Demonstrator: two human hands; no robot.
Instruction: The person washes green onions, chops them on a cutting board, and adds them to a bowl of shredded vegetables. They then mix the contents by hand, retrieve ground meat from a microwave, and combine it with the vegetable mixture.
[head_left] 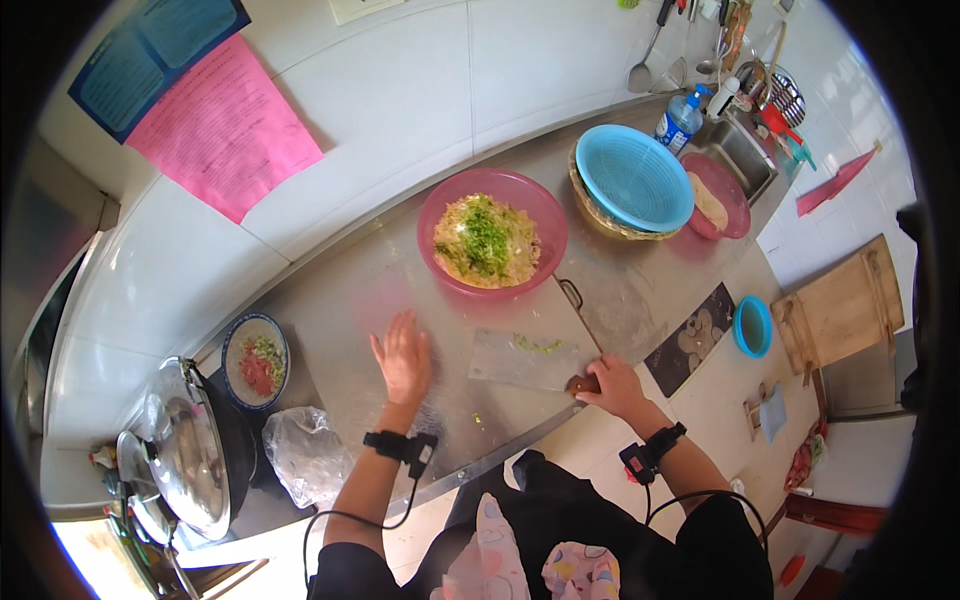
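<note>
**Hands at the steel counter, cleaver laid flat**

Right hand (615, 387), just right of centre in the lower half of the frame, is closed around the dark handle of a broad rectangular steel cleaver (525, 359). The blade lies flat on the brushed steel countertop (340, 300), pointing toward the left of the frame, with a few green chopped scraps (537, 345) clinging near its upper edge. Left hand (403, 357) sits just left of the blade, palm down on the counter, fingers spread and loose, gripping nothing; I cannot tell whether it touches the blade's tip. Both wrists carry black strapped devices with cables trailing toward the lower edge.

Toward the lower left, a crumpled clear plastic bag (303, 452) rests beside a shiny domed metal pot lid (190, 447). Just above them stands a small patterned ceramic bowl (256, 360) holding red and green chopped bits.

Above the cleaver, at the frame's centre, a round pink plastic basin (443, 213) holds a pale minced mixture topped with chopped greens. Farther right, a blue plastic colander (634, 177) nests in a woven basket, with a second pink basin (738, 200) beside the sink at the upper right. A pink paper sheet (225, 125) hangs on the white tiled wall, upper left.
</note>
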